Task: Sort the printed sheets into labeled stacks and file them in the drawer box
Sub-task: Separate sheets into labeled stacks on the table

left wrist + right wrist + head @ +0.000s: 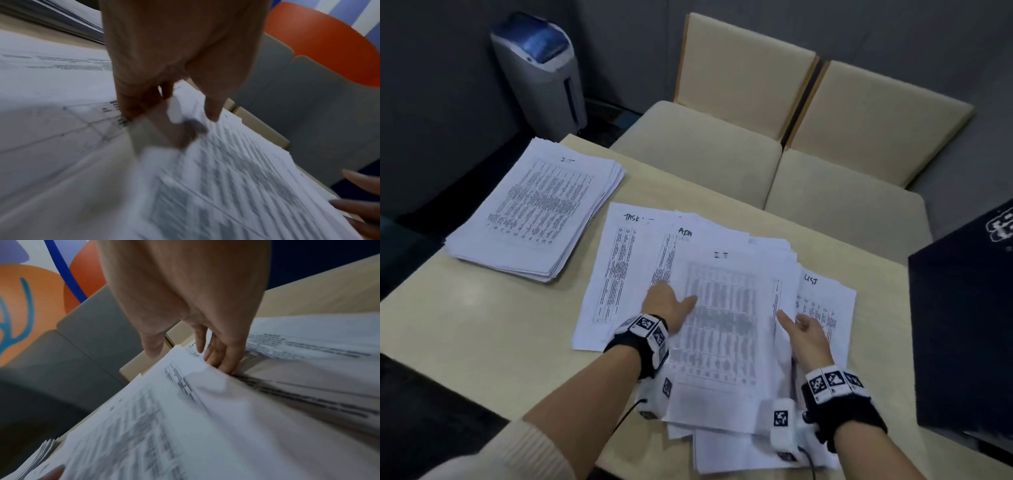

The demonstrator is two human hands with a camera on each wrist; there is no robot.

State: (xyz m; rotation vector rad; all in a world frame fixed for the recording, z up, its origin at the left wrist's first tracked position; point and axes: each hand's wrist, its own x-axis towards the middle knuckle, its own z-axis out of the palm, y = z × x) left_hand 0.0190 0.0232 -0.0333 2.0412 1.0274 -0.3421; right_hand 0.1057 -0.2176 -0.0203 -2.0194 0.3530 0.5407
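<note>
Sheets (pixel 717 329) marked IT lie on top of a loose, fanned pile in the middle of the desk (pixel 482 342), and that looseness is your main risk: the pile is splayed to the right and toward you, with its near edge at or just over the desk edge, so a quick lift could drag neighbouring pages along or spill the lower ones to the floor. You could also take a sheet with another heading; TASK and ADM pages show at the left of the pile and one ending in "UST" at the right, all overlapping, so check the heading before you carry anything to the IT stack (pixel 534 209) at the far left. That stack is itself uneven at its edges, and a careless drop could skew it further. Your left hand (pixel 666 303) grips the left edge of the top IT bundle, thumb on the printed face and fingers (pixel 135 104) tucked beneath. Your right hand (pixel 806 337) is at the bundle's right edge, fingers (pixel 222 356) slipped under the lifted paper and thumb hovering above, not clearly pressing. The bundle sits between your hands, bowed upward slightly. The black box (pixel 962 325) stands at the right, well apart from both hands.
</note>
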